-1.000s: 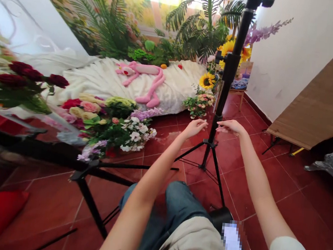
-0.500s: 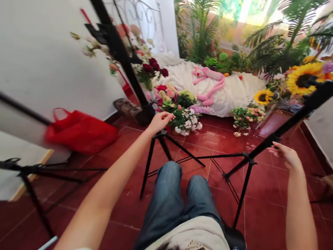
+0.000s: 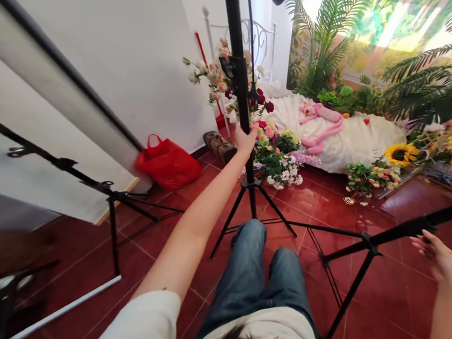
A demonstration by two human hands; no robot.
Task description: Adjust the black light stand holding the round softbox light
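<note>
My left hand [image 3: 245,139] is wrapped round the black pole of a light stand [image 3: 240,83], above its spread tripod legs. To the right, my right hand [image 3: 439,256] is beside another slanted black stand [image 3: 399,232], near a knob on its pole. Its fingers are partly bent and apart, with nothing clearly held. Behind my left hand are mixed artificial flowers [image 3: 284,167] on the floor.
A red bag [image 3: 168,163] lies by the left wall, near a third stand [image 3: 115,196]. A white rod [image 3: 66,307] is on the tiles. Farther back, a pink plush toy [image 3: 327,115] rests on white cloth [image 3: 366,145]; sunflowers [image 3: 401,153] and palms stand right.
The view has turned left. My left hand has closed round the left stand's pole, which now looks more upright. My right hand remains near the right stand.
</note>
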